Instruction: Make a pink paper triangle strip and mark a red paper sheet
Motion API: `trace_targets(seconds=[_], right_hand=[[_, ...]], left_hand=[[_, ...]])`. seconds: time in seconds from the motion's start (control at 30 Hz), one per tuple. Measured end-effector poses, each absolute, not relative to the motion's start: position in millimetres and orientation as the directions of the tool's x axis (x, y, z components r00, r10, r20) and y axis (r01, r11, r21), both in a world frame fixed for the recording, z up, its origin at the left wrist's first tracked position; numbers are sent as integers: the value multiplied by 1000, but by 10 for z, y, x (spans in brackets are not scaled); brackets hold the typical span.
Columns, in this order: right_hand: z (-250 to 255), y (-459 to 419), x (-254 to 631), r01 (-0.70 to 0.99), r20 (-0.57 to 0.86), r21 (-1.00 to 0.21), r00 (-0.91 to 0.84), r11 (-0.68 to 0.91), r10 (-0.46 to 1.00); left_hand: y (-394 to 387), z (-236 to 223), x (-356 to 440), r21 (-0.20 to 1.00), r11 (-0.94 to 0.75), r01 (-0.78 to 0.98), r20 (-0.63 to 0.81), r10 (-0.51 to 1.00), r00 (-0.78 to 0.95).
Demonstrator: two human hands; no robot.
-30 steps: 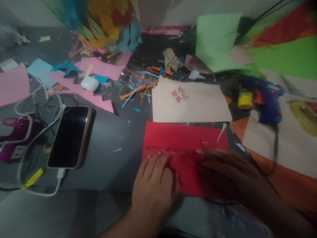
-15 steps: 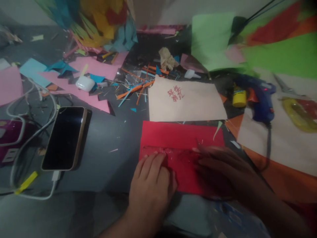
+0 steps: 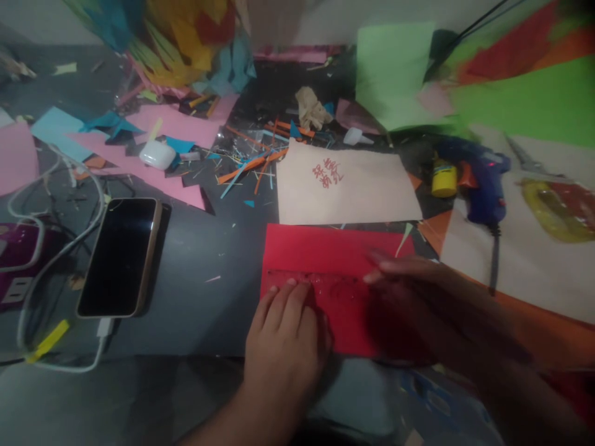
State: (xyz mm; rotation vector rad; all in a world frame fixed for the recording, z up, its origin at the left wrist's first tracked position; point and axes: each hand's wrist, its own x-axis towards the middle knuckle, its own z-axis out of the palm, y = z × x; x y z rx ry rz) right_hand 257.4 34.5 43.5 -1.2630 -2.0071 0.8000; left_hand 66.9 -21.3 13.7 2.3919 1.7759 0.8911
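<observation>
A red paper sheet [image 3: 325, 251] lies on the dark table in front of me. A clear ruler [image 3: 337, 286] lies across it from left to right. My left hand [image 3: 283, 328] rests on the ruler's left end with its fingers flat, pressing down. My right hand [image 3: 418, 297] hovers over the right half of the red sheet. It is in shadow and blurred, its fingers pointing left along the ruler. Whether it holds anything does not show.
A beige sheet with red writing [image 3: 344, 192] lies just behind the red paper. A phone [image 3: 118, 257] on a white cable lies at left, beside a purple power strip [image 3: 18, 260]. A blue glue gun [image 3: 483, 186], yellow bottle [image 3: 443, 178], scissors [image 3: 525, 158], earbud case [image 3: 157, 155] and paper scraps lie around.
My right hand has shifted slightly up and left along the ruler; a thin tip seen by its fingers earlier no longer shows. My left hand stays on the ruler.
</observation>
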Motion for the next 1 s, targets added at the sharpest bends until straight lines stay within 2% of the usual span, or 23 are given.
trace_targets(seconds=[0.1,0.2,0.37,0.63,0.87,1.0], right_hand=[[614,491,2258,371,194,-840,-475,395,858],[620,632,1983,313,136,-885,-533,344,835],[344,733,1804,329,20,-911,-567,249,823],[275,717,1785,320,87,-883,-606,343,791],[303,692,1763,359,171,-796,-638,487,751],[345,681,1814,421,116,-786,-619,453,777]], left_hand=[[-211,148,672,334,-346,877,429,884,185],[-214,151,672,307,-351,884,445,875,193],[-219,150,663,291,-354,889,445,872,202],[-224,136,670,292,-349,890,451,871,194],[-232,147,666,285,-350,892,436,877,204],[-231,140,666,286,-362,887,450,868,210]])
